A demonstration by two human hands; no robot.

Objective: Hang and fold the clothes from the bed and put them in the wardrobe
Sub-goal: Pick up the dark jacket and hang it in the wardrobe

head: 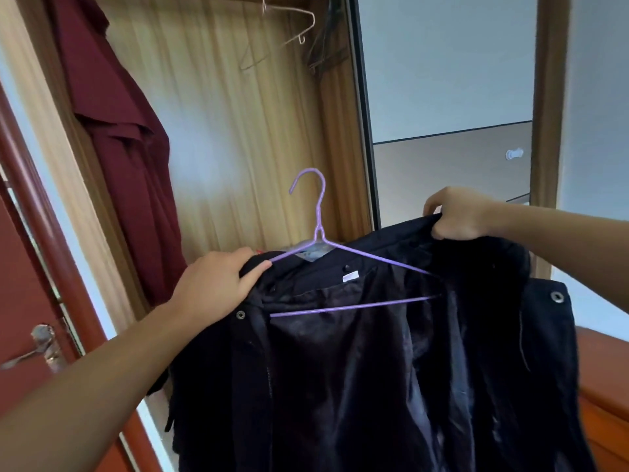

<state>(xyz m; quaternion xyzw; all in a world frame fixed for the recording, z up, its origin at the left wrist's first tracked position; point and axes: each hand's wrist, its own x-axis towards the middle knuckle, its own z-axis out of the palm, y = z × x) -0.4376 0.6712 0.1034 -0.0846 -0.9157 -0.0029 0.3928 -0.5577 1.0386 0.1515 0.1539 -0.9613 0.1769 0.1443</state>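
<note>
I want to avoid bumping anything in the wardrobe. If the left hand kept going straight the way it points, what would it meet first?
Probably the wardrobe's wooden back panel. The left hand, gripping the dark jacket and purple hanger, points up and inward; the maroon garment hangs off to its left. Depth is unclear.

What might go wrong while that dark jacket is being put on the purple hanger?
The right end of the purple hanger disappears into the dark jacket, but the left end looks exposed beside the left hand, so the jacket could slide off. The right hand grips only the collar edge, so the fabric might slip. The hook isn't on anything yet; the empty wire hanger hangs above.
</note>
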